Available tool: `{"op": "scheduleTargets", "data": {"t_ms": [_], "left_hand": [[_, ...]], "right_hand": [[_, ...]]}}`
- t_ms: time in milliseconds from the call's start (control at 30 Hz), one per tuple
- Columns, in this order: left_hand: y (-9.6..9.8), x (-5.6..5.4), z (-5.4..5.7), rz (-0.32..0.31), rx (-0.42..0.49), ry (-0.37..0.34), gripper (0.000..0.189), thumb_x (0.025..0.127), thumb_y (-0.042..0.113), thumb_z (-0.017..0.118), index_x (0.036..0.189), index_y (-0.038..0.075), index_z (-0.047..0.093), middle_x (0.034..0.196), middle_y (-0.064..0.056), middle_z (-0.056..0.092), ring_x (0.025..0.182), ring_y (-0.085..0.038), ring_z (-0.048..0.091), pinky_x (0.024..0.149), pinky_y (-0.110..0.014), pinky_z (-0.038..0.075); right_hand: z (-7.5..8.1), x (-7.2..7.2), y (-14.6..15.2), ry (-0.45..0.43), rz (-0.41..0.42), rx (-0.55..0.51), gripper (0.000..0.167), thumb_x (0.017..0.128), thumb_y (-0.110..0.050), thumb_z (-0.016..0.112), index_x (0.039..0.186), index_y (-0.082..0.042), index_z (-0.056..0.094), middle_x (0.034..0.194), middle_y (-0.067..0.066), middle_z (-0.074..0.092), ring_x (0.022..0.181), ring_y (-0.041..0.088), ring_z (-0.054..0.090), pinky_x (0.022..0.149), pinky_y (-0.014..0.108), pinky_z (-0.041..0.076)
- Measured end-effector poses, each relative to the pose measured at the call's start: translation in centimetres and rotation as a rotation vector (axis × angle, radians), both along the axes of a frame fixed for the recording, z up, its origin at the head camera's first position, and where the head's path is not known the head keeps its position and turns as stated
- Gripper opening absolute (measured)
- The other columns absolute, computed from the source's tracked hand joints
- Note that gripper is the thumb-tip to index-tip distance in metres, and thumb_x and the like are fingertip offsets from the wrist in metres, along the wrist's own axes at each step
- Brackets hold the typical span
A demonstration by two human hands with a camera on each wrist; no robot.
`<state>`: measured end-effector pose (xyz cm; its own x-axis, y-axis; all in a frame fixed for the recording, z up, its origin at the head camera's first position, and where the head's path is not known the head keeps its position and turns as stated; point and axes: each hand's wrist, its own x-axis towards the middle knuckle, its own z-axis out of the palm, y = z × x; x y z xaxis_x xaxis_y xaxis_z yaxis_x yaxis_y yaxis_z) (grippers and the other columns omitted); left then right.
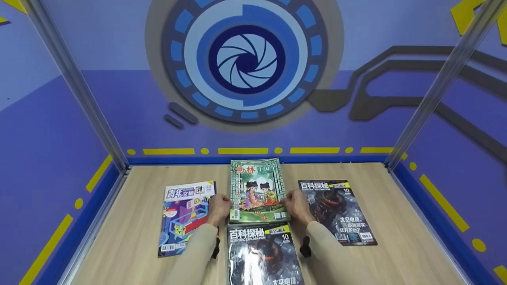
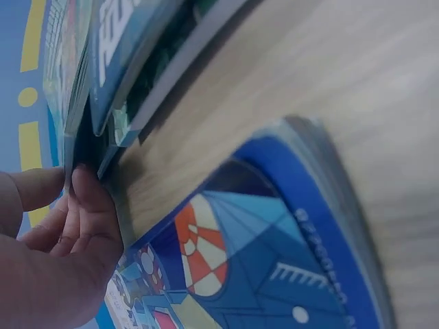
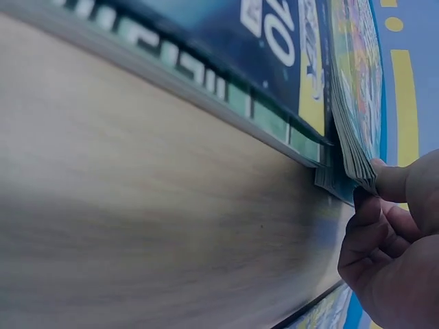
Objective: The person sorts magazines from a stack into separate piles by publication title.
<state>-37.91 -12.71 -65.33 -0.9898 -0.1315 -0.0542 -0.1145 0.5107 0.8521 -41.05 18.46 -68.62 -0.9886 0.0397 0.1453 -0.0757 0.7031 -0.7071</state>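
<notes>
A green illustrated magazine [image 1: 259, 194] lies between both hands at the far middle of the table. My left hand [image 1: 220, 206] pinches its left edge, and my right hand [image 1: 298, 205] pinches the right edge. In the left wrist view, thumb and fingers meet on the edge of the green magazine [image 2: 74, 96]. Its page edges show in the right wrist view, where the magazine [image 3: 353, 130] tilts up from what lies below. Just in front of it, a dark science magazine [image 1: 263, 253] sits on top of another one with a green edge [image 3: 240, 113].
A colourful purple-and-blue magazine [image 1: 186, 217] lies on the left, partly behind my left forearm. Another dark science magazine [image 1: 338, 213] is on the right. The wooden table [image 1: 134, 221] meets blue panels [image 1: 99, 118] at the back and both sides.
</notes>
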Motion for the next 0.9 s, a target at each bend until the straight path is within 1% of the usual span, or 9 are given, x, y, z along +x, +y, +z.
{"op": "scheduleTargets", "data": {"t_ms": [100, 233, 300, 400, 533, 667, 700, 800, 900], "left_hand": [[-0.1, -1.0, -1.6, 0.013, -0.048, 0.006, 0.009, 0.094, 0.007, 0.075, 0.086, 0.003, 0.073, 0.086, -0.01, 0.07, 0.081, -0.024, 0.064, 0.069, -0.035, 0.051], [0.0, -1.6, -2.5, 0.021, -0.114, 0.002, 0.012, 0.095, 0.009, 0.076, 0.084, 0.005, 0.075, 0.084, -0.006, 0.07, 0.078, -0.02, 0.062, 0.066, -0.033, 0.049], [0.1, -1.5, -2.7, 0.019, -0.146, 0.02, 0.01, 0.095, 0.009, 0.076, 0.088, 0.003, 0.078, 0.086, -0.009, 0.074, 0.079, -0.021, 0.065, 0.068, -0.035, 0.052], [0.1, -1.4, -3.1, 0.005, -0.179, 0.051, 0.012, 0.094, 0.01, 0.077, 0.085, 0.002, 0.079, 0.083, -0.009, 0.076, 0.075, -0.02, 0.066, 0.066, -0.035, 0.053], [0.0, -1.2, -3.2, -0.005, -0.174, 0.049, 0.013, 0.095, 0.011, 0.077, 0.086, 0.001, 0.079, 0.082, -0.01, 0.076, 0.074, -0.02, 0.066, 0.064, -0.034, 0.053], [0.0, -1.0, -3.1, 0.005, -0.168, 0.027, 0.013, 0.095, 0.011, 0.078, 0.094, -0.001, 0.079, 0.09, -0.013, 0.078, 0.08, -0.021, 0.068, 0.07, -0.036, 0.057], [-0.1, -1.0, -3.1, 0.005, -0.169, 0.027, 0.013, 0.095, 0.011, 0.078, 0.095, -0.001, 0.079, 0.091, -0.013, 0.079, 0.081, -0.021, 0.069, 0.07, -0.036, 0.057], [-0.1, -1.1, -3.1, 0.009, -0.156, 0.045, 0.01, 0.094, 0.01, 0.078, 0.093, 0.0, 0.079, 0.088, -0.011, 0.077, 0.079, -0.02, 0.067, 0.068, -0.034, 0.055], [-0.2, -1.1, -3.4, 0.016, -0.126, 0.056, 0.008, 0.094, 0.009, 0.077, 0.087, 0.004, 0.079, 0.084, -0.008, 0.076, 0.075, -0.018, 0.065, 0.064, -0.032, 0.052]], "right_hand": [[-0.1, 0.2, -0.2, -0.007, -0.013, -0.011, 0.024, 0.093, -0.015, 0.081, 0.074, -0.01, 0.069, 0.071, 0.003, 0.066, 0.066, 0.017, 0.059, 0.057, 0.03, 0.046], [-0.1, 0.6, -0.6, 0.023, -0.039, -0.003, 0.025, 0.094, -0.014, 0.081, 0.074, -0.008, 0.067, 0.07, 0.003, 0.064, 0.065, 0.017, 0.057, 0.058, 0.031, 0.044], [-0.2, 0.7, -0.7, 0.036, -0.043, 0.012, 0.025, 0.094, -0.014, 0.081, 0.075, -0.006, 0.068, 0.071, 0.004, 0.066, 0.066, 0.018, 0.057, 0.058, 0.032, 0.044], [0.1, 1.2, -0.7, 0.035, -0.04, -0.003, 0.024, 0.095, -0.016, 0.081, 0.077, -0.005, 0.069, 0.072, 0.005, 0.067, 0.065, 0.017, 0.057, 0.057, 0.03, 0.044], [1.8, 2.9, -1.3, 0.016, -0.057, -0.035, 0.023, 0.094, -0.015, 0.082, 0.079, -0.002, 0.069, 0.074, 0.009, 0.07, 0.066, 0.017, 0.059, 0.058, 0.031, 0.046], [3.3, 4.1, -1.9, 0.012, -0.083, -0.047, 0.021, 0.092, -0.011, 0.082, 0.079, 0.0, 0.07, 0.077, 0.013, 0.073, 0.068, 0.02, 0.064, 0.063, 0.036, 0.052], [3.4, 4.2, -1.9, 0.025, -0.079, -0.049, 0.021, 0.092, -0.01, 0.082, 0.079, 0.001, 0.07, 0.077, 0.015, 0.073, 0.068, 0.02, 0.064, 0.063, 0.036, 0.052], [1.9, 3.6, -1.5, 0.124, -0.07, -0.075, 0.022, 0.093, -0.013, 0.081, 0.079, 0.0, 0.07, 0.074, 0.014, 0.071, 0.065, 0.02, 0.061, 0.059, 0.034, 0.049], [1.1, 3.5, -1.0, 0.217, -0.066, -0.101, 0.022, 0.093, -0.016, 0.08, 0.082, 0.001, 0.071, 0.074, 0.015, 0.07, 0.064, 0.021, 0.061, 0.059, 0.035, 0.049]]}}
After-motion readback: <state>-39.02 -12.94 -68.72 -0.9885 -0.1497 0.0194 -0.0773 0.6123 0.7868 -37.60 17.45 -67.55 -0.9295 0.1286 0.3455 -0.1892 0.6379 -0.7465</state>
